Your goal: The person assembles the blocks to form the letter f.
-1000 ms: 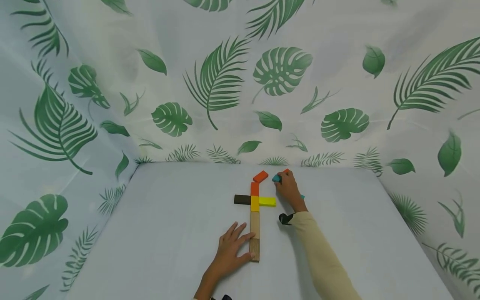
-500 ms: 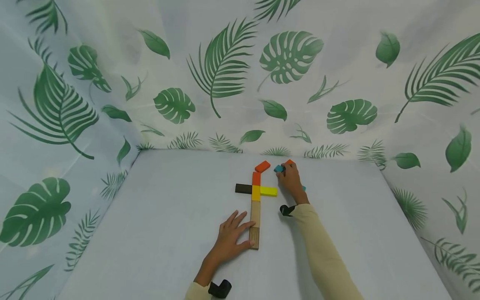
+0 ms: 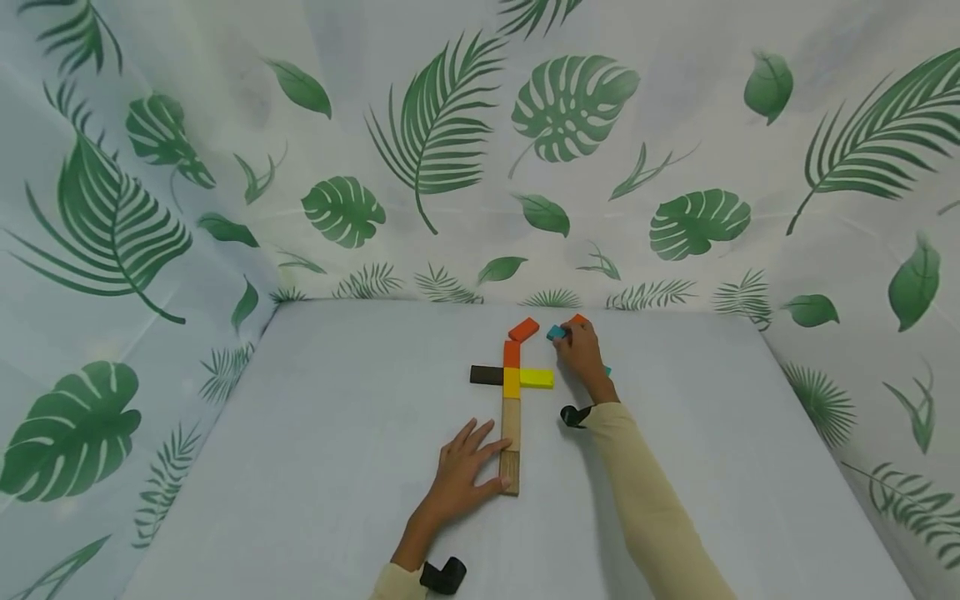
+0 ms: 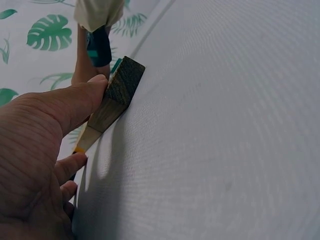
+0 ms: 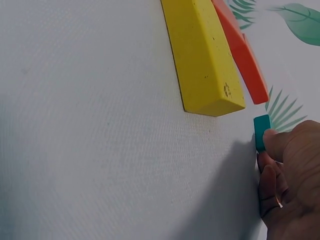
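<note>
My right hand (image 3: 581,354) pinches a teal block (image 3: 556,332) between thumb and fingers, low at the far part of the table; the right wrist view shows the same teal block (image 5: 262,132) at the thumb tip. My left hand (image 3: 462,471) lies beside a line of blocks, fingers spread, thumb at the brown wooden block (image 3: 509,473) and forefinger at the light wooden block (image 3: 511,423). Farther up the line come a yellow-orange block (image 3: 512,383) and a red-orange block (image 3: 512,354). A black block (image 3: 487,375) and a yellow block (image 3: 536,379) branch off sideways.
A tilted orange block (image 3: 524,329) meets the line's far end. Another orange block (image 3: 579,319) is partly hidden behind my right hand, and a teal piece (image 3: 608,371) peeks out by the right wrist. A leaf-printed cloth (image 3: 450,167) walls the white table (image 3: 337,450).
The head view has tilted, so table and blocks appear higher, and more of the left wrist's black camera shows. Both hands keep nearly the same places against the blocks.
</note>
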A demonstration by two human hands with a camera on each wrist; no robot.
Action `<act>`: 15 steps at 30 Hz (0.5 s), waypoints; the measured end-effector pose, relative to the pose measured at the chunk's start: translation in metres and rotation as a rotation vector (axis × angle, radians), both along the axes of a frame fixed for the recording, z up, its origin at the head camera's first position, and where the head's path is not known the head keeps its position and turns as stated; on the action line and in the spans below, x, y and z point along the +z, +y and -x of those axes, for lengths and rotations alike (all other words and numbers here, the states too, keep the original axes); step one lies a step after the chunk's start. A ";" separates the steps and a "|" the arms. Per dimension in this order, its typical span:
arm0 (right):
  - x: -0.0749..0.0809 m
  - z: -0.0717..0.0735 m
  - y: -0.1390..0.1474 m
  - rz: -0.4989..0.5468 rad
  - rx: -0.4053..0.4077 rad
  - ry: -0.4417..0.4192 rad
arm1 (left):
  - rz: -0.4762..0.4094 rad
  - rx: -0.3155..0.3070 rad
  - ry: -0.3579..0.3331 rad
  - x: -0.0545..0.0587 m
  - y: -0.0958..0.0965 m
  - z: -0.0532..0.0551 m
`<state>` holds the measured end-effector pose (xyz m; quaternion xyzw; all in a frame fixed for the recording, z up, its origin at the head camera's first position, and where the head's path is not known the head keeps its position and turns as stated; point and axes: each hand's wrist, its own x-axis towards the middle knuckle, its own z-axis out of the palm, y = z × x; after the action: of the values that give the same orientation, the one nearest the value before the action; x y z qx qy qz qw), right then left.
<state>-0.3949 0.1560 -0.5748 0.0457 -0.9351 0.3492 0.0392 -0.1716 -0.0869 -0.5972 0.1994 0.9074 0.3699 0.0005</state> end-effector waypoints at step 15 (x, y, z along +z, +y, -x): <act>0.005 0.003 -0.004 -0.022 -0.042 -0.017 | 0.001 -0.004 0.005 0.001 0.002 0.000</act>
<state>-0.3979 0.1519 -0.5695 0.0234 -0.9400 0.3384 0.0379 -0.1716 -0.0852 -0.5966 0.2020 0.9072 0.3690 -0.0009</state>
